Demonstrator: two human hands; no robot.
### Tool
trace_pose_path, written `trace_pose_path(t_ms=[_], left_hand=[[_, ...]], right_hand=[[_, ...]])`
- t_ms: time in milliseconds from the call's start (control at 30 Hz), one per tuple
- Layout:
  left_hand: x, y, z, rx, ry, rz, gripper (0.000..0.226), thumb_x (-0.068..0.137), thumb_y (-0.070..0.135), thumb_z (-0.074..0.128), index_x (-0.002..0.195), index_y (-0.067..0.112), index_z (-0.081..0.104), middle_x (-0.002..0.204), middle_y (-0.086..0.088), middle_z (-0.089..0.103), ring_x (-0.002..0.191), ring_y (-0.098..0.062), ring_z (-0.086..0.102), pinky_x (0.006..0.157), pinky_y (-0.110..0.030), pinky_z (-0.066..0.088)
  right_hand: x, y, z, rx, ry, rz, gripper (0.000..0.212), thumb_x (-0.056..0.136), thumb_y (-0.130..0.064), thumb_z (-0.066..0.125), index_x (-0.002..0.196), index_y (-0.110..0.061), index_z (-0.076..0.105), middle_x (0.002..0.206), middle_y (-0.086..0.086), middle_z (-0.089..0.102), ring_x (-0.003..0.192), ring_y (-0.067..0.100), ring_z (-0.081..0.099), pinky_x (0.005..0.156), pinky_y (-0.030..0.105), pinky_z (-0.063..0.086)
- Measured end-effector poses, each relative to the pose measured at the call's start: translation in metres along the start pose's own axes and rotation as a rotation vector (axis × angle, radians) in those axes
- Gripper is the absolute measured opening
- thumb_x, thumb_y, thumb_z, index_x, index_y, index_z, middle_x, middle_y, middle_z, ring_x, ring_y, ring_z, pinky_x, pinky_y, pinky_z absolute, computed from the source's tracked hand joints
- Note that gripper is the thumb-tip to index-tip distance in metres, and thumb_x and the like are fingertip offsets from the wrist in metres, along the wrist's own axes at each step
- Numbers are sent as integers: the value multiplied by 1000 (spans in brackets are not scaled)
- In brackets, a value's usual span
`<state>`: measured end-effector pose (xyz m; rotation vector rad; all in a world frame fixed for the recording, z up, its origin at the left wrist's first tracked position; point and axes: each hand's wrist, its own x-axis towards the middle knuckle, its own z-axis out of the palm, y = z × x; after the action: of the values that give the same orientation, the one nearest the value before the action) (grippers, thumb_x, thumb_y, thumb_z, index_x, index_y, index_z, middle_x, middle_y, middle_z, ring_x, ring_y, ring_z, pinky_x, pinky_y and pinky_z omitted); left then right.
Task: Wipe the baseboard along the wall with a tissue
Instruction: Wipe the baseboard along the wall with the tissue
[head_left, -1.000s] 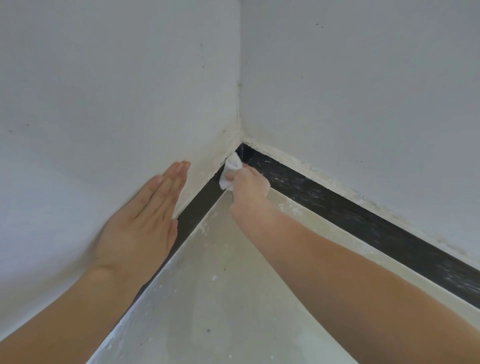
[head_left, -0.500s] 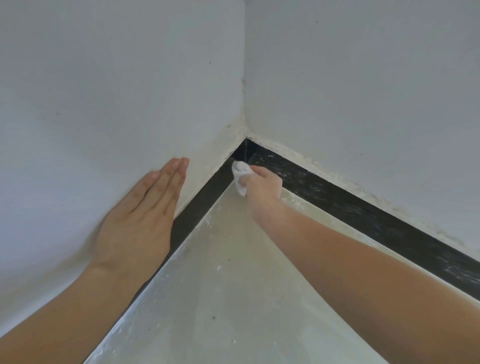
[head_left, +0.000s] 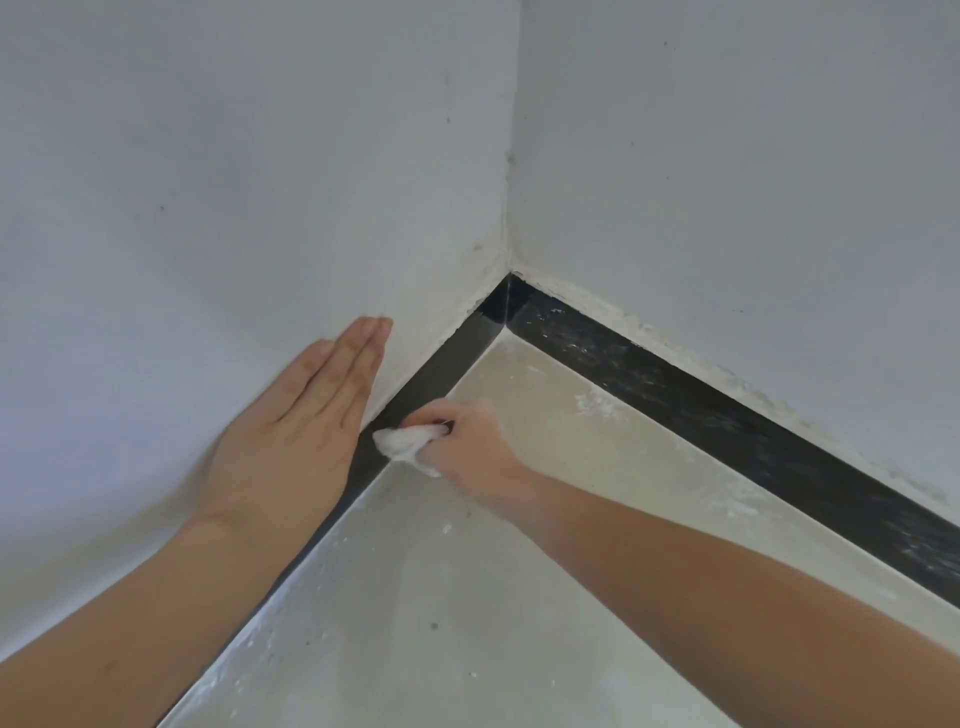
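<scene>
A black baseboard runs along the foot of both white walls and meets in the corner; the right stretch is speckled with white dust. My right hand is closed around a crumpled white tissue, which presses against the left stretch of baseboard, well short of the corner. My left hand lies flat on the left wall just above that baseboard, fingers straight and together, holding nothing. Part of the left baseboard is hidden behind my left hand and forearm.
The two white walls meet in a corner at upper centre. The pale floor carries white specks and smears, thickest along the baseboard edges. Rough plaster lines the top edge of the right baseboard.
My right hand has slid with the tissue from the corner back along the left baseboard toward me. My left hand stays flat on the wall.
</scene>
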<state>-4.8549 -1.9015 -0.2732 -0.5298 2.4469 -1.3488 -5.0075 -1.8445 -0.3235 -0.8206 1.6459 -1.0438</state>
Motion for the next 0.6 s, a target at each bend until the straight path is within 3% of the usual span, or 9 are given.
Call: trace_pose_path(t_ms=[67,133,200,267,367,500,600], left_hand=[[0,0,-1,-55,-46,17,58,87,4,-1,139,-13,-21,147,-28,-31,138,-36,-26,108,-46,-23],[1,1,0,-121,-54,33,60,90,7,5,136,-14,-27,143,-29,-38,135,-36,-31,104,-48,-28],[1,1,1,-174,-31,7,62,93,14,9,137,-14,-26,144,-28,-37,136,-35,-30,105,-47,-28],[1,3,1,-205,-26,2,66,94,21,11,136,-14,-26,144,-28,-36,135,-36,-31,104,-47,-29],[3,4,-1,-237,-4,-53,69,95,25,13,137,-14,-24,145,-28,-34,135,-35,-30,104,-47,-29],[1,8,5,-251,52,-107,69,93,27,16,141,-13,-13,151,-25,-20,140,-34,-19,111,-45,-22],[1,10,7,-229,74,-116,70,93,28,18,142,-13,-11,152,-26,-18,140,-34,-17,111,-45,-19]], right_hand=[[11,-1,-20,24,189,60,12,63,-25,71,72,-18,67,63,-3,59,57,7,54,52,15,43],[26,2,-40,37,408,139,6,70,-16,64,72,-11,63,61,2,52,55,14,48,53,21,39],[42,6,-54,73,564,238,12,75,-5,54,83,-4,62,69,6,53,62,19,51,56,25,38],[58,10,-63,86,648,315,19,84,-10,50,95,-4,63,81,7,61,74,22,58,61,27,41],[78,5,-59,117,695,387,21,92,-18,50,93,-6,67,78,6,63,67,17,56,64,28,41],[91,-2,-42,310,679,394,21,91,-13,53,94,5,64,41,0,54,52,19,47,59,28,45],[84,-4,-37,403,570,393,30,88,-5,53,115,9,56,66,3,53,68,24,55,83,41,55]])
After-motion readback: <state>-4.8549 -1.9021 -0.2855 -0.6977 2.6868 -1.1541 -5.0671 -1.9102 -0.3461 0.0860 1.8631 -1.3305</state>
